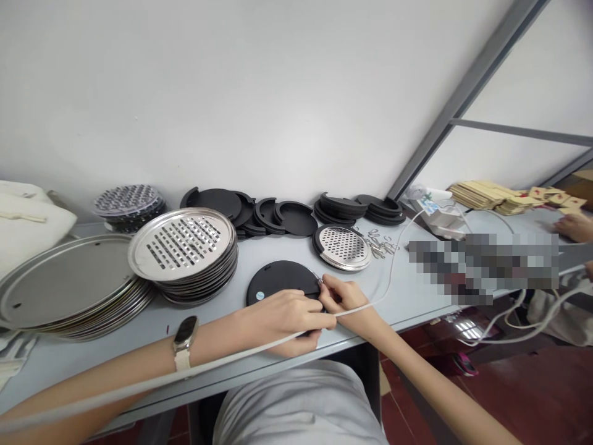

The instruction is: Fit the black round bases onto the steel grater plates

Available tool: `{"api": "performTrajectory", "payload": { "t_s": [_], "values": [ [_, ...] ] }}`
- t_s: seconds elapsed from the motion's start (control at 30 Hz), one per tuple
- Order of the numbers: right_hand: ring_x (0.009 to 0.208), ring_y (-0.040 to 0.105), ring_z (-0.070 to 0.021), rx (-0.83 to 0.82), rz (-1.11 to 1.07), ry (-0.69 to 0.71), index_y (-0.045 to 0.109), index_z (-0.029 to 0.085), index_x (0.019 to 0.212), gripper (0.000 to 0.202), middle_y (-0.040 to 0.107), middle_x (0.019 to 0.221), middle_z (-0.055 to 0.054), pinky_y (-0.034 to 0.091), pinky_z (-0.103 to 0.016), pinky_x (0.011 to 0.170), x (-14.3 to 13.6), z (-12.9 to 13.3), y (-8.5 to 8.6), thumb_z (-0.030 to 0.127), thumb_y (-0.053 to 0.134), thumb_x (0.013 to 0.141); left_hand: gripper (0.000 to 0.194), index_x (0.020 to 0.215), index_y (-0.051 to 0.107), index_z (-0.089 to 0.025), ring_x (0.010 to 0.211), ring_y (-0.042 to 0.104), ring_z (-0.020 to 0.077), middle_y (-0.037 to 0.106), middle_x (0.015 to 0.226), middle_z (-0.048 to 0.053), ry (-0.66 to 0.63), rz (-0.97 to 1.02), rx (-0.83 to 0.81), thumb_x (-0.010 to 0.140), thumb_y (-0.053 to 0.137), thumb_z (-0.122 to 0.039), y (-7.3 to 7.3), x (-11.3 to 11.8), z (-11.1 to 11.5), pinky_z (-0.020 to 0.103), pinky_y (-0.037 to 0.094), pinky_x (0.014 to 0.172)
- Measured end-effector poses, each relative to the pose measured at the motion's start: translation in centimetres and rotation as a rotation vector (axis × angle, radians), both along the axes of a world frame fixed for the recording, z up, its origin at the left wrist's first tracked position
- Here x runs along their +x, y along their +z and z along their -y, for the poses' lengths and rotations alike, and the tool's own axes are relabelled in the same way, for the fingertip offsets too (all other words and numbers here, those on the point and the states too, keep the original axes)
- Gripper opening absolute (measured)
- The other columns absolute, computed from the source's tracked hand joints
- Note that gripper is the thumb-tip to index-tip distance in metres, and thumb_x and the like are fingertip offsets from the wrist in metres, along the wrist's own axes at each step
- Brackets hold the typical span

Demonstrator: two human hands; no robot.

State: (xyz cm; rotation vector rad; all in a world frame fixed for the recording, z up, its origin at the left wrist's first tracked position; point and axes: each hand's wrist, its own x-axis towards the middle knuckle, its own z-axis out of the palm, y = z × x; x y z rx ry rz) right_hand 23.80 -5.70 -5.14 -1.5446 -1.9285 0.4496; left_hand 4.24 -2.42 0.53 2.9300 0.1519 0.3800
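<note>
A black round disc (287, 276) with a small pale blue sticker lies on the table close to its front edge. My left hand (290, 318), with a watch on its wrist, is closed on the disc's near right side. At the right rim, my right hand (345, 300) pinches a small shiny piece that its fingers mostly hide; its kind cannot be made out. Behind the right hand sits a round metal grater plate (345, 247) in a black holder. Small metal clips (380, 244) lie loose beside that plate.
Stacked metal grater plates (185, 244) and wider round trays (69, 278) stand at left. Black round holders (296, 217) line the wall. A white cable (391, 272) crosses over my hands. At far right are yellow pieces (482, 194) and another person's hand (577, 227).
</note>
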Motion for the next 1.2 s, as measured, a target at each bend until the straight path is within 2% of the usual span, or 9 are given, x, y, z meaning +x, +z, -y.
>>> {"api": "performTrajectory", "payload": {
  "t_s": [0.4,0.73,0.87,1.2],
  "values": [
    [0.046,0.027,-0.0071,0.008,0.015,-0.006,0.028,0.022,0.062,0.026,0.028,0.050,0.009,0.022,-0.021,0.046,-0.17,0.06,0.16,0.022,0.044,0.083,0.009,0.081,0.054,-0.019,0.062,0.049,0.0132,0.060,0.075,0.000,-0.015,-0.009,0.000,0.088,0.049,-0.016,-0.28,-0.01,0.00,0.027,0.040,0.069],
    [0.045,0.027,-0.0068,0.037,0.022,0.004,0.027,0.022,0.061,0.026,0.028,0.050,0.008,0.023,-0.020,0.045,-0.29,0.37,0.39,0.022,0.045,0.081,0.009,0.080,0.055,-0.018,0.064,0.051,0.0131,0.062,0.078,0.000,-0.018,-0.027,0.013,0.087,0.050,-0.015,0.45,0.04,0.20,0.026,0.040,0.067],
    [0.043,0.028,-0.0067,0.085,0.014,-0.045,0.028,0.022,0.062,0.026,0.030,0.049,0.008,0.023,-0.020,0.045,-0.43,0.37,0.56,0.023,0.044,0.081,0.010,0.079,0.055,-0.018,0.066,0.053,0.0140,0.062,0.077,0.000,-0.009,-0.046,0.012,0.087,0.050,-0.014,0.50,0.08,0.22,0.026,0.041,0.069],
    [0.044,0.029,-0.0071,0.012,0.040,-0.039,0.029,0.021,0.061,0.027,0.030,0.049,0.008,0.022,-0.021,0.046,-0.30,0.05,0.32,0.023,0.043,0.085,0.007,0.081,0.054,-0.019,0.070,0.054,0.0152,0.060,0.078,0.001,-0.043,-0.009,-0.013,0.087,0.050,-0.017,-0.21,-0.13,-0.20,0.027,0.042,0.068]
  ]
}}
